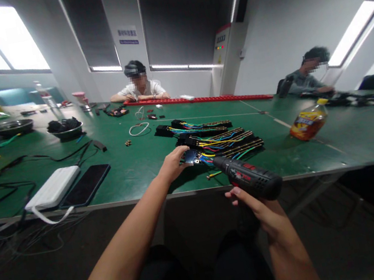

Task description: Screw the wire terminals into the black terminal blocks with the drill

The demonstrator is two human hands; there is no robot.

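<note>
My left hand [175, 162] is closed on the near end of a wired circuit board [193, 157] at the front of the green table. Coloured wires run from the board to the right. In my right hand [257, 207] is a black and red cordless drill [249, 175], its front end pointing left toward the board's wires. Whether the tip touches the board cannot be made out. Several black wired assemblies [223, 139] lie just behind the board. A short yellow-green wire [214, 175] rests near the table's front edge, below the drill's nose.
Left of my hands are a black phone [86, 185] and a white power bank [53, 188] with a cable. A drink bottle [309, 121] stands at right. Small brass parts [128, 143] and a bowl of black items [65, 128] lie farther back. People sit across the table.
</note>
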